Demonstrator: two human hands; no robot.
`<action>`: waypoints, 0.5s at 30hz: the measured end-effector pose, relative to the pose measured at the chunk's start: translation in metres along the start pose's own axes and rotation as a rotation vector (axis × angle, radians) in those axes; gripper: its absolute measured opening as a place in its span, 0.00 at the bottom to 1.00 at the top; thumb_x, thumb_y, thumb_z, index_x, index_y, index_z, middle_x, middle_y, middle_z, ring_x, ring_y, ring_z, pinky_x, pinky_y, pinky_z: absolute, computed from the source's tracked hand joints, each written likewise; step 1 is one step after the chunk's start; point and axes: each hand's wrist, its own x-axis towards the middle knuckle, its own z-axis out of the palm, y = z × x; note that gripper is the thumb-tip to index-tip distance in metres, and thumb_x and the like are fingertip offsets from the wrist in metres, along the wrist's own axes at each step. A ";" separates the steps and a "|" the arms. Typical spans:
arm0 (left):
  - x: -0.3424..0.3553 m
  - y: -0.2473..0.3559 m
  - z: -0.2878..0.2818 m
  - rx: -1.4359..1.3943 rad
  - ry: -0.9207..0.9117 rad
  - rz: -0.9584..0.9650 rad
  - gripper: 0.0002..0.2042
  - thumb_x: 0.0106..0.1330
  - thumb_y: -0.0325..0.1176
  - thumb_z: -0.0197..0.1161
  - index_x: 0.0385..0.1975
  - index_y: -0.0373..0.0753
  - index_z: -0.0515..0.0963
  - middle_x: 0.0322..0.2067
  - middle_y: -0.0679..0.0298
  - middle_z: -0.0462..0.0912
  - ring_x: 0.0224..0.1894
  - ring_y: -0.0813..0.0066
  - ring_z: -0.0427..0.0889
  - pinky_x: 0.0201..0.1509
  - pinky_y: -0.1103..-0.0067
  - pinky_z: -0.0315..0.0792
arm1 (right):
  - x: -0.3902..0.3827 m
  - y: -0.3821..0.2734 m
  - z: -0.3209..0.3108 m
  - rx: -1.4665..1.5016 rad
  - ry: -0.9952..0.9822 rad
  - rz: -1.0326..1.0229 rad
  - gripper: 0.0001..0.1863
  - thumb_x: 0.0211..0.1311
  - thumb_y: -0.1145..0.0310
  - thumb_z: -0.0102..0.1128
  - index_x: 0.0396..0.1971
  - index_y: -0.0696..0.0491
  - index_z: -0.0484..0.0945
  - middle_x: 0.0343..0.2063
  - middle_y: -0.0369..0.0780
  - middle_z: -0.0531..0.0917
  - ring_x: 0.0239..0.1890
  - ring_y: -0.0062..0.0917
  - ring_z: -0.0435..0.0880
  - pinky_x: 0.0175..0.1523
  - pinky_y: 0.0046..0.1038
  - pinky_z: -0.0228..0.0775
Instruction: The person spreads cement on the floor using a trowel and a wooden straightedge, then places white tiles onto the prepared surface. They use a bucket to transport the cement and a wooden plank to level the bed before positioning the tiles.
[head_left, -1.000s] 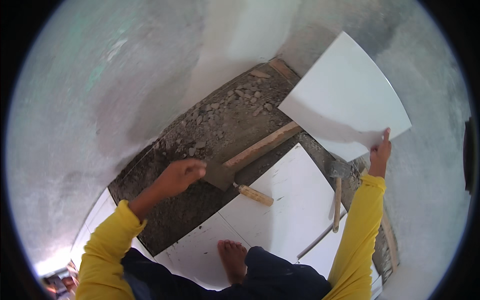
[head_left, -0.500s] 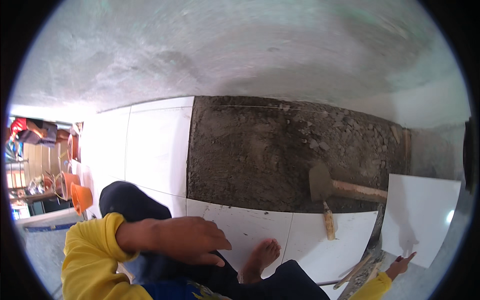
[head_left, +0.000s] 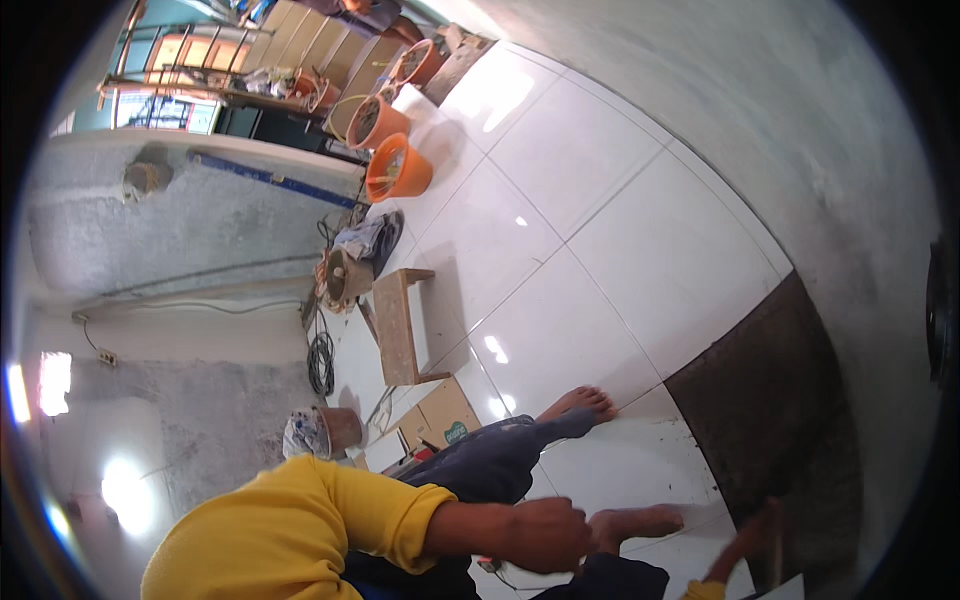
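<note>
The person's left hand [head_left: 548, 535] is hanging over the white tiled floor [head_left: 620, 270], in front of a bare foot [head_left: 645, 522]. Its fingers are curling together in a loose fist; the palm side is facing away, so one cannot tell whether anything is lying inside. The right hand [head_left: 752, 540] is reaching over the near end of a dark bare patch [head_left: 780, 370] in the floor. It is showing dim and blurred there, and one cannot tell whether its fingers are standing apart or clamping on something. Just below it, the corner of a white panel [head_left: 788, 590], probably a loose tile, is showing at the view's lower edge.

The patch is running along the floor's edge beside the grey wall [head_left: 720, 80], its straight sides bordering the laid tiles. Toward the floor's opposite edge, a low wooden bench [head_left: 396, 335] is standing on the tiles, with a cardboard box [head_left: 448, 412] near one end and a coil of black cable [head_left: 320, 362] beyond. An orange bucket [head_left: 410, 175] is standing near the floor's far end.
</note>
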 end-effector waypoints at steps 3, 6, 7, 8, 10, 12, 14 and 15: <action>-0.066 -0.032 0.017 -0.191 0.412 -0.262 0.21 0.77 0.52 0.60 0.50 0.38 0.82 0.44 0.54 0.87 0.52 0.54 0.86 0.57 0.62 0.79 | 0.001 -0.237 -0.015 0.592 -0.568 0.110 0.13 0.76 0.64 0.67 0.52 0.56 0.84 0.41 0.37 0.86 0.42 0.23 0.83 0.49 0.30 0.78; -0.161 -0.056 0.022 -0.186 0.644 -0.548 0.16 0.72 0.47 0.67 0.45 0.39 0.84 0.42 0.57 0.87 0.50 0.54 0.85 0.57 0.63 0.78 | 0.016 -0.409 -0.085 0.538 -0.966 -0.333 0.16 0.65 0.70 0.74 0.51 0.55 0.84 0.39 0.44 0.86 0.37 0.33 0.86 0.45 0.36 0.80; -0.195 -0.061 0.039 -0.191 0.734 -0.596 0.16 0.72 0.47 0.67 0.45 0.39 0.84 0.42 0.56 0.86 0.50 0.53 0.84 0.58 0.62 0.77 | 0.018 -0.454 -0.109 0.497 -1.028 -0.331 0.16 0.65 0.69 0.74 0.50 0.56 0.84 0.38 0.44 0.86 0.35 0.34 0.87 0.44 0.35 0.80; -0.227 -0.066 0.059 -0.238 0.708 -0.651 0.18 0.71 0.48 0.67 0.48 0.40 0.84 0.48 0.54 0.85 0.55 0.53 0.82 0.62 0.62 0.75 | 0.018 -0.485 -0.125 0.550 -1.014 -0.345 0.15 0.67 0.69 0.73 0.50 0.57 0.84 0.35 0.43 0.86 0.31 0.27 0.85 0.40 0.31 0.80; -0.275 -0.068 0.113 -0.437 0.663 -0.754 0.23 0.73 0.52 0.65 0.56 0.39 0.83 0.57 0.49 0.83 0.63 0.50 0.79 0.67 0.63 0.73 | 0.019 -0.527 -0.156 0.577 -1.103 -0.097 0.15 0.72 0.68 0.69 0.54 0.58 0.82 0.35 0.39 0.85 0.31 0.23 0.84 0.40 0.29 0.81; -0.293 -0.093 0.151 -0.699 0.879 -0.568 0.28 0.74 0.54 0.63 0.63 0.38 0.80 0.63 0.46 0.79 0.68 0.48 0.75 0.72 0.63 0.68 | 0.031 -0.526 -0.175 0.603 -1.039 0.156 0.15 0.75 0.66 0.66 0.56 0.57 0.81 0.35 0.37 0.85 0.31 0.22 0.83 0.38 0.27 0.81; -0.309 -0.123 0.143 -0.921 0.945 -0.441 0.31 0.76 0.56 0.61 0.68 0.38 0.77 0.67 0.44 0.76 0.72 0.46 0.72 0.76 0.63 0.65 | 0.043 -0.507 -0.187 0.496 -0.929 0.327 0.15 0.76 0.64 0.65 0.54 0.55 0.80 0.35 0.37 0.84 0.30 0.21 0.83 0.36 0.26 0.81; -0.324 -0.122 0.137 -1.028 0.915 -0.442 0.32 0.76 0.57 0.61 0.69 0.38 0.75 0.68 0.44 0.76 0.73 0.45 0.71 0.76 0.63 0.64 | 0.045 -0.498 -0.195 0.426 -0.907 0.412 0.14 0.76 0.63 0.64 0.53 0.54 0.80 0.34 0.36 0.84 0.29 0.21 0.83 0.34 0.26 0.81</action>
